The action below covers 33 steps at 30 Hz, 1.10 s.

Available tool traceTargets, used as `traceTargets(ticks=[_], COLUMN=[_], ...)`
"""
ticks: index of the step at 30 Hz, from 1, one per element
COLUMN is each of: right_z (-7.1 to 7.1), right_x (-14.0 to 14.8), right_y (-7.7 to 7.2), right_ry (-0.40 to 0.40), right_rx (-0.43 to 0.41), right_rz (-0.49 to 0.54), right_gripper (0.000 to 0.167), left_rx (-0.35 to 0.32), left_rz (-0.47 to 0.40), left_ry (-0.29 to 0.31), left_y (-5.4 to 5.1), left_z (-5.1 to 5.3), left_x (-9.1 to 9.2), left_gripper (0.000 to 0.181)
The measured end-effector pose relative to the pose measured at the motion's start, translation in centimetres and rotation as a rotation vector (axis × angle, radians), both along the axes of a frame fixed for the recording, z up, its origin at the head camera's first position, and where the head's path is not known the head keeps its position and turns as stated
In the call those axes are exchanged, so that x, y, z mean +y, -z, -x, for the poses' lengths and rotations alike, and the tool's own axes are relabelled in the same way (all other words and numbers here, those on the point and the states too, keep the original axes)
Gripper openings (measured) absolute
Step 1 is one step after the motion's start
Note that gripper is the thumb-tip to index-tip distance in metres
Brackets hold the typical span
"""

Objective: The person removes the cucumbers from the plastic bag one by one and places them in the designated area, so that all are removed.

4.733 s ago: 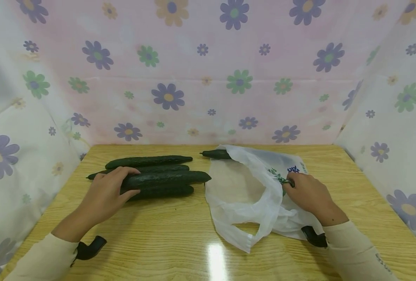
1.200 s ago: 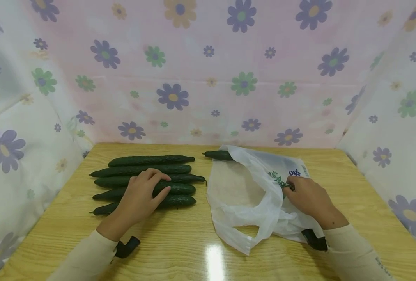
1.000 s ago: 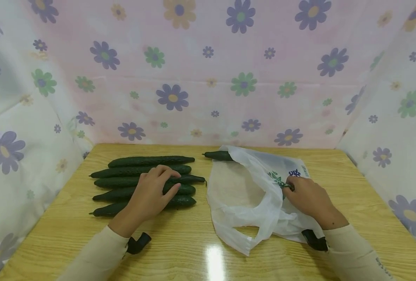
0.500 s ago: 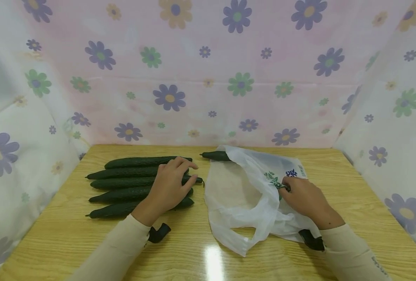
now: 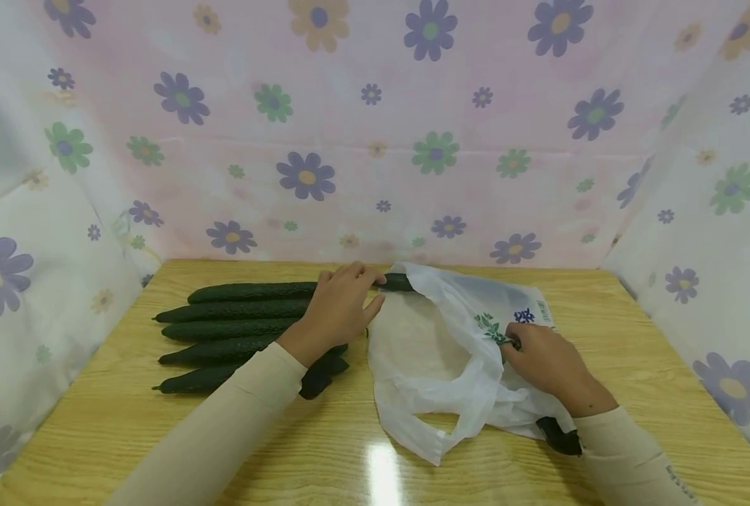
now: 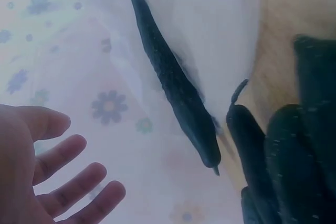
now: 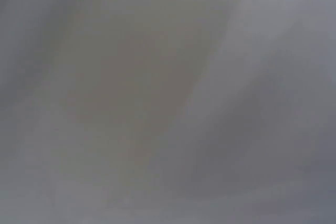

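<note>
A white plastic bag (image 5: 485, 379) lies on its side on the table, its mouth gaping to the left. One dark green cucumber (image 5: 398, 282) lies at the bag's far side, one end poking out of the mouth. My left hand (image 5: 341, 303) hovers by that end in the head view. The left wrist view shows the hand's fingers loosely bent and apart from the whole cucumber (image 6: 173, 85). My right hand (image 5: 547, 362) grips the bag's upper layer near its green leaf print. Only blurred pale plastic fills the right wrist view.
Several cucumbers (image 5: 229, 310) lie side by side on the left half of the wooden table (image 5: 324, 457), partly behind my left forearm. Flowered cloth (image 5: 375, 176) stands at the back and both sides. Black wrist mounts (image 5: 559, 437) sit beneath my wrists.
Earlier my left hand held a cucumber over the others; that cucumber now lies in the row. The hand has since moved right and away to the bagged cucumber. My right hand keeps its grip.
</note>
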State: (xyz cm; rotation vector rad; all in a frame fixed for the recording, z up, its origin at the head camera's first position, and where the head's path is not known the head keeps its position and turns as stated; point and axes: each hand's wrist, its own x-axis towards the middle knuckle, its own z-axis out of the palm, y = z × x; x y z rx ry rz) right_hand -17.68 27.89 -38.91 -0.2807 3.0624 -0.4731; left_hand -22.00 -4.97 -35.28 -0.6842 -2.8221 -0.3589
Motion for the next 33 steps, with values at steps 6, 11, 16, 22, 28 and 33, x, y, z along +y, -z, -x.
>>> traceTargets(ticks=[6,11,16,22,28,33], right_z=[0.0,-0.2,-0.3,-0.5,-0.4,-0.4], right_x=[0.0,0.1,-0.1,-0.4,-0.3,-0.2], right_y=[0.1,0.1,-0.1,-0.3,-0.2,-0.1], right_ry=[-0.007,-0.008,0.0,0.0,0.001,0.001], right_rx=[0.036,0.029,0.014,0.008,0.019,0.018], right_rz=[0.005,0.006,0.003,0.009,0.007,0.003], right_gripper=[0.018,0.016,0.015,0.015,0.015,0.014], left_rx=[-0.077,-0.154,-0.207,-0.266,-0.319,-0.365], left_rz=[0.06,0.074,0.059,0.033,0.006,-0.001], left_ry=[-0.006,-0.005,-0.01,-0.022,-0.015,-0.014], left_y=[-0.7,-1.0,-0.8,-0.5,0.2,0.6], left_z=[1.5,3.1,4.7,6.0,7.0,7.5], left_x=[1.2,2.0,2.2,2.2,2.3,2.1], left_gripper=[0.037,0.039,0.041,0.041,0.035,0.035])
